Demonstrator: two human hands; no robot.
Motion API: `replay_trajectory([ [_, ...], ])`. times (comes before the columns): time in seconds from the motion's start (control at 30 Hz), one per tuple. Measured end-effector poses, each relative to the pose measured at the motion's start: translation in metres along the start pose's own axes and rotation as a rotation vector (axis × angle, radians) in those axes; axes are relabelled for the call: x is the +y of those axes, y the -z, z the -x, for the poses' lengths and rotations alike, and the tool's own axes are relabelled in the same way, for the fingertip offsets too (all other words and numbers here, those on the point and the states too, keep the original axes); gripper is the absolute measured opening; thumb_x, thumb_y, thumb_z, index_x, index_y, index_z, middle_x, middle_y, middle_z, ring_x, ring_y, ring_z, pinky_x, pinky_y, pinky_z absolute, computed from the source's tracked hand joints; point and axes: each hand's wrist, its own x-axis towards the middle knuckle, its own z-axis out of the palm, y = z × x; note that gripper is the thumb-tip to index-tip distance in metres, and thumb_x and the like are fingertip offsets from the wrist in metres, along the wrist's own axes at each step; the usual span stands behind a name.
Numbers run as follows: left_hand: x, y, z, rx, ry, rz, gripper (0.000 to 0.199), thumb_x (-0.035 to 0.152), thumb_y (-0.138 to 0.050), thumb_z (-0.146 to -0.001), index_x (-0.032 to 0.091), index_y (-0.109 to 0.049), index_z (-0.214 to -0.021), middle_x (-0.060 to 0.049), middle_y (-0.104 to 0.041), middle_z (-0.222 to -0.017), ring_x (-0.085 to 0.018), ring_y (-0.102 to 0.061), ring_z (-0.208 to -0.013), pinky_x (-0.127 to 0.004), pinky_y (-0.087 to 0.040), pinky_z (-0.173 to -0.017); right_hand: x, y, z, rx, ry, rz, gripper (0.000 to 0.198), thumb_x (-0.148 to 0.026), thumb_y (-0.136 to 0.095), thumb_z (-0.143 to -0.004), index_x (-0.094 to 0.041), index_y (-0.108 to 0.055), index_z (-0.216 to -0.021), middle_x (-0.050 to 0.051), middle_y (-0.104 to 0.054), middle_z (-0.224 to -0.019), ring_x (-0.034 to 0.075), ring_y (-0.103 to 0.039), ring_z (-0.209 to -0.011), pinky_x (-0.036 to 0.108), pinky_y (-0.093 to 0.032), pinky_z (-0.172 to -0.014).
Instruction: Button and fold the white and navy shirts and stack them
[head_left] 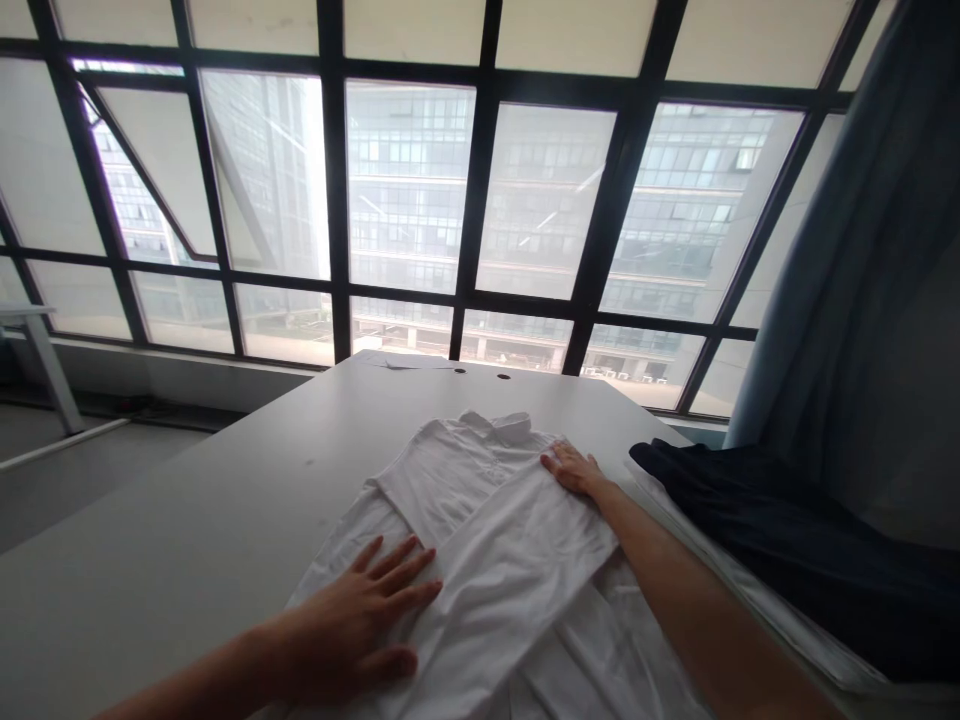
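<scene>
A white collared shirt [517,550] lies spread on the white table [247,500], its collar toward the window. Its sleeves are folded inward across the body and meet near the middle. My left hand [367,610] rests flat on the shirt's left side, fingers spread over the cloth. Near the shoulder on the right, my right hand [571,467] lies palm down on the fabric with its fingers stretched out. Neither hand grips the cloth. The shirt's lower end runs out of view at the bottom.
Dark navy cloth [795,530] lies over pale, flat material along the table's right side. A blue-grey curtain [840,260] hangs behind it. Paper [416,362] and two dark round spots are at the far edge. Another table's leg [52,370] stands left, before large windows.
</scene>
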Motion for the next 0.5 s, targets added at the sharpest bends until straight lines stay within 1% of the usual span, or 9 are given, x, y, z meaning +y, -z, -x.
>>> replay_trajectory([
  [0.07,0.003,-0.002,-0.002,-0.011,0.013,-0.001,0.067,0.062,-0.035,-0.096,0.034,-0.02,-0.155,-0.008,-0.012,-0.161,-0.035,-0.007,-0.148,-0.065,-0.003,-0.115,0.007,0.0,-0.012,-0.001,-0.013,-0.008,0.071,-0.061,-0.019,-0.098,-0.019,-0.023,-0.155,0.01,-0.014,-0.162,0.026,-0.012,-0.148,0.058,-0.011,-0.116],
  [0.17,0.012,-0.003,-0.005,-0.027,0.043,0.014,0.068,0.063,-0.035,-0.095,0.036,-0.018,-0.155,-0.007,-0.01,-0.161,-0.036,-0.005,-0.148,-0.067,-0.003,-0.114,0.014,0.001,-0.025,-0.001,-0.041,-0.023,0.073,-0.062,-0.017,-0.097,-0.019,-0.023,-0.155,0.011,-0.016,-0.162,0.027,-0.015,-0.148,0.059,-0.012,-0.115],
  [0.23,0.016,-0.002,-0.007,-0.036,0.052,0.021,0.07,0.064,-0.037,-0.094,0.036,-0.018,-0.155,-0.007,-0.01,-0.161,-0.037,-0.005,-0.148,-0.067,-0.003,-0.114,0.013,0.002,-0.029,-0.002,-0.069,-0.021,0.074,-0.063,-0.017,-0.097,-0.018,-0.022,-0.155,0.012,-0.017,-0.161,0.028,-0.016,-0.147,0.059,-0.012,-0.115],
  [0.3,0.017,-0.002,-0.007,-0.028,0.044,0.021,0.071,0.065,-0.037,-0.094,0.036,-0.019,-0.155,-0.007,-0.01,-0.161,-0.037,-0.005,-0.148,-0.067,-0.002,-0.114,0.007,0.005,-0.027,0.026,-0.114,0.024,0.075,-0.062,-0.019,-0.097,-0.014,-0.023,-0.155,0.014,-0.019,-0.16,0.029,-0.017,-0.147,0.059,-0.009,-0.115],
  [0.37,0.016,-0.003,-0.008,-0.012,0.039,0.012,0.07,0.065,-0.038,-0.093,0.036,-0.021,-0.155,-0.008,-0.012,-0.161,-0.037,-0.007,-0.148,-0.068,-0.001,-0.113,-0.004,0.011,-0.02,0.126,-0.125,0.123,0.071,-0.054,-0.024,-0.099,-0.009,-0.028,-0.153,0.017,-0.024,-0.159,0.028,-0.018,-0.147,0.057,-0.006,-0.116],
  [0.43,0.015,-0.004,-0.009,-0.004,0.046,-0.002,0.069,0.066,-0.038,-0.093,0.036,-0.025,-0.154,-0.008,-0.014,-0.161,-0.038,-0.008,-0.148,-0.068,-0.001,-0.113,-0.02,0.017,-0.005,0.258,-0.071,0.212,0.063,-0.044,-0.028,-0.1,-0.007,-0.035,-0.149,0.018,-0.031,-0.156,0.028,-0.021,-0.145,0.053,-0.004,-0.117],
  [0.47,0.014,-0.004,-0.009,-0.001,0.054,-0.009,0.069,0.066,-0.038,-0.093,0.036,-0.027,-0.154,-0.008,-0.014,-0.161,-0.038,-0.008,-0.148,-0.069,0.0,-0.112,-0.029,0.019,0.004,0.303,-0.032,0.225,0.059,-0.041,-0.03,-0.1,-0.007,-0.038,-0.148,0.018,-0.034,-0.154,0.028,-0.024,-0.144,0.052,-0.005,-0.117],
  [0.5,0.014,-0.004,-0.01,0.0,0.063,-0.015,0.069,0.067,-0.038,-0.092,0.036,-0.028,-0.153,-0.007,-0.015,-0.161,-0.038,-0.008,-0.148,-0.069,0.0,-0.112,-0.037,0.021,0.016,0.32,0.003,0.216,0.057,-0.041,-0.03,-0.1,-0.008,-0.041,-0.146,0.018,-0.036,-0.153,0.029,-0.026,-0.143,0.052,-0.007,-0.116],
])
